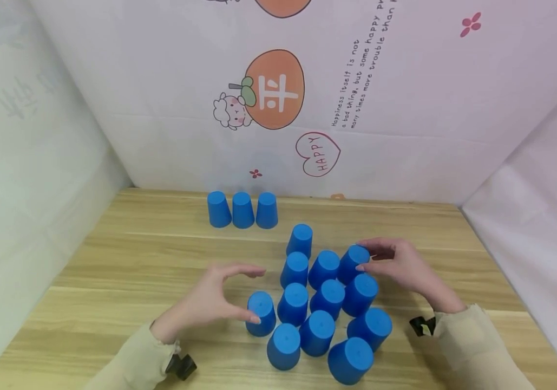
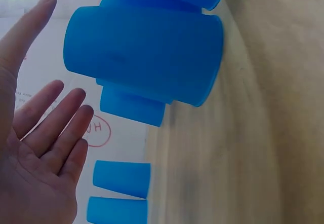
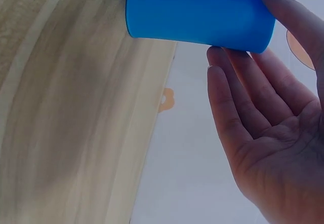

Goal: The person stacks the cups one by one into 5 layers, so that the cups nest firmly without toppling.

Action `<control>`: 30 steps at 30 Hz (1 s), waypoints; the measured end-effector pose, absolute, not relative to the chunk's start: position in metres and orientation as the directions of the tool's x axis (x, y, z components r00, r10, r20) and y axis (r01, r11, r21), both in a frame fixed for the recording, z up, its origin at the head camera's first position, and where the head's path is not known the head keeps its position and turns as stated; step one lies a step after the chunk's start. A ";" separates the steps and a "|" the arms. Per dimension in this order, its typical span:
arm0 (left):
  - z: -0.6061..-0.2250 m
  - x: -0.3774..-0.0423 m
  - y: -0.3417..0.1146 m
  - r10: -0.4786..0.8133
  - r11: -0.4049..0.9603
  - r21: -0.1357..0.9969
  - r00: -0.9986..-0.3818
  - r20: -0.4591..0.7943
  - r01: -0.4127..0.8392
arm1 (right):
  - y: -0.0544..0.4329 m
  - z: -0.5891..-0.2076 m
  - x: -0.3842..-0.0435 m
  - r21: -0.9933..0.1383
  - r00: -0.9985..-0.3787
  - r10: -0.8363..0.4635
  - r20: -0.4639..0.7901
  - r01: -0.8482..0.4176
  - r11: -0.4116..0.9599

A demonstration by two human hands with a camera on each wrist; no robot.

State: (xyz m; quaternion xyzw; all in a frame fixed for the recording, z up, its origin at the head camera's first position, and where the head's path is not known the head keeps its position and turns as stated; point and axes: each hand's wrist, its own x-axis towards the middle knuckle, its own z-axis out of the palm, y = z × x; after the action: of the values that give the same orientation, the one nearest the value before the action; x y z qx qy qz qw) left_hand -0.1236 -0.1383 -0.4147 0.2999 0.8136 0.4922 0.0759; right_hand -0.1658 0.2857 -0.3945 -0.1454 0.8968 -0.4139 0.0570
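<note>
Upside-down blue cups stand on a wooden table, most of them in a loose cluster right of the middle. My right hand [image 1: 400, 265] holds a cup [image 1: 354, 262] at the cluster's far right corner. In the right wrist view the thumb lies on one side of that cup [image 3: 197, 16] and the fingers on the other. My left hand [image 1: 217, 298] is spread at the cluster's left side, holding nothing. Its thumb tip appears in front of the leftmost cup [image 1: 261, 318] in the head view; whether they touch I cannot tell. Fingers in the left wrist view [image 2: 55, 133] are straight.
Three more upside-down cups [image 1: 242, 211] stand in a row near the back edge of the table [image 1: 161, 244]. Behind them rises a white printed cloth [image 1: 185, 146], with white sheets at both sides. Dark straps with cameras sit at both wrists.
</note>
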 end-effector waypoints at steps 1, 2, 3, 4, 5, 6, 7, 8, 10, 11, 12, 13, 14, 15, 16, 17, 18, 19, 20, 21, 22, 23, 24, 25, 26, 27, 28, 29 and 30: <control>-0.416 -0.122 -0.139 0.566 0.335 0.852 -0.809 0.160 0.402 | 0.285 -0.393 -0.167 -0.758 -0.951 -0.309 0.023 -0.218 0.615; -0.417 -0.121 -0.140 0.568 0.338 0.857 -0.810 0.146 0.390 | 0.285 -0.392 -0.169 -0.758 -0.952 -0.305 0.027 -0.218 0.615; -0.419 -0.120 -0.141 0.570 0.338 0.861 -0.811 0.134 0.380 | 0.284 -0.390 -0.172 -0.757 -0.952 -0.304 0.037 -0.225 0.613; -0.420 -0.119 -0.141 0.570 0.341 0.864 -0.812 0.124 0.371 | 0.283 -0.388 -0.174 -0.754 -0.952 -0.303 0.048 -0.233 0.614; -0.421 -0.118 -0.141 0.571 0.340 0.866 -0.812 0.119 0.366 | 0.283 -0.386 -0.177 -0.750 -0.955 -0.293 0.055 -0.233 0.619; -0.422 -0.118 -0.141 0.572 0.338 0.869 -0.812 0.115 0.362 | 0.282 -0.384 -0.180 -0.745 -0.955 -0.290 0.066 -0.241 0.622; -0.423 -0.117 -0.140 0.573 0.336 0.871 -0.812 0.114 0.359 | 0.281 -0.382 -0.184 -0.742 -0.956 -0.284 0.073 -0.243 0.625; -0.424 -0.117 -0.140 0.573 0.335 0.872 -0.812 0.112 0.357 | 0.280 -0.379 -0.187 -0.740 -0.957 -0.279 0.081 -0.245 0.626; -0.426 -0.117 -0.139 0.573 0.333 0.874 -0.812 0.111 0.354 | 0.277 -0.374 -0.194 -0.735 -0.960 -0.266 0.088 -0.243 0.634; -0.427 -0.117 -0.139 0.573 0.333 0.875 -0.812 0.109 0.352 | 0.275 -0.372 -0.198 -0.738 -0.962 -0.258 0.087 -0.236 0.632; -0.427 -0.117 -0.138 0.571 0.336 0.875 -0.814 0.105 0.349 | 0.274 -0.370 -0.202 -0.740 -0.962 -0.257 0.092 -0.239 0.629; -0.428 -0.117 -0.138 0.570 0.340 0.874 -0.816 0.102 0.346 | 0.271 -0.368 -0.205 -0.743 -0.962 -0.257 0.094 -0.239 0.625; -0.429 -0.117 -0.138 0.568 0.343 0.874 -0.817 0.098 0.344 | 0.269 -0.366 -0.209 -0.744 -0.961 -0.257 0.099 -0.243 0.622; -0.429 -0.117 -0.138 0.567 0.345 0.874 -0.818 0.096 0.342 | 0.267 -0.364 -0.214 -0.745 -0.962 -0.255 0.097 -0.240 0.623; -0.430 -0.117 -0.138 0.566 0.349 0.874 -0.820 0.091 0.337 | 0.264 -0.363 -0.219 -0.746 -0.963 -0.254 0.094 -0.237 0.622; -0.430 -0.117 -0.138 0.564 0.351 0.875 -0.821 0.087 0.334 | 0.261 -0.362 -0.223 -0.750 -0.963 -0.254 0.091 -0.234 0.618; -0.430 -0.117 -0.138 0.563 0.353 0.876 -0.823 0.084 0.330 | 0.258 -0.361 -0.229 -0.751 -0.962 -0.258 0.090 -0.235 0.616; -0.430 -0.117 -0.138 0.561 0.354 0.876 -0.824 0.080 0.327 | 0.254 -0.360 -0.234 -0.753 -0.961 -0.263 0.087 -0.236 0.614; -0.430 -0.117 -0.138 0.561 0.355 0.877 -0.824 0.078 0.324 | 0.251 -0.360 -0.240 -0.754 -0.960 -0.266 0.084 -0.236 0.613; -0.431 -0.117 -0.138 0.560 0.357 0.877 -0.825 0.076 0.323 | 0.248 -0.359 -0.245 -0.759 -0.960 -0.267 0.082 -0.234 0.607; -0.431 -0.117 -0.138 0.560 0.359 0.876 -0.825 0.074 0.322 | 0.244 -0.358 -0.251 -0.762 -0.959 -0.270 0.086 -0.238 0.603; -0.431 -0.117 -0.138 0.561 0.359 0.876 -0.825 0.073 0.322 | 0.241 -0.358 -0.256 -0.764 -0.958 -0.271 0.091 -0.242 0.598; -0.431 -0.117 -0.138 0.562 0.359 0.876 -0.824 0.074 0.323 | 0.239 -0.357 -0.261 -0.767 -0.957 -0.274 0.094 -0.245 0.593; -0.431 -0.117 -0.138 0.563 0.359 0.875 -0.823 0.074 0.324 | 0.236 -0.357 -0.265 -0.768 -0.957 -0.273 0.095 -0.245 0.591; -0.431 -0.118 -0.138 0.564 0.359 0.875 -0.822 0.074 0.325 | 0.233 -0.358 -0.270 -0.769 -0.958 -0.271 0.096 -0.244 0.591; -0.431 -0.118 -0.137 0.566 0.358 0.875 -0.821 0.074 0.326 | 0.230 -0.359 -0.275 -0.767 -0.958 -0.269 0.094 -0.242 0.594; -0.430 -0.118 -0.137 0.567 0.357 0.875 -0.820 0.075 0.326 | 0.227 -0.360 -0.279 -0.765 -0.958 -0.274 0.089 -0.242 0.596; -0.430 -0.118 -0.137 0.568 0.356 0.876 -0.819 0.074 0.326 | 0.223 -0.361 -0.282 -0.764 -0.957 -0.280 0.082 -0.240 0.598; -0.430 -0.118 -0.137 0.569 0.356 0.876 -0.819 0.073 0.325 | 0.220 -0.362 -0.286 -0.763 -0.955 -0.288 0.074 -0.240 0.600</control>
State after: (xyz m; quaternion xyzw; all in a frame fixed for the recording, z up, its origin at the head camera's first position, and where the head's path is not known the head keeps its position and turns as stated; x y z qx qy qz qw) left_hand -0.1180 -0.1374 -0.4298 0.2748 0.8142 0.4964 0.1228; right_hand -0.2859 0.2195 -0.3618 -0.1476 0.8940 -0.4221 0.0282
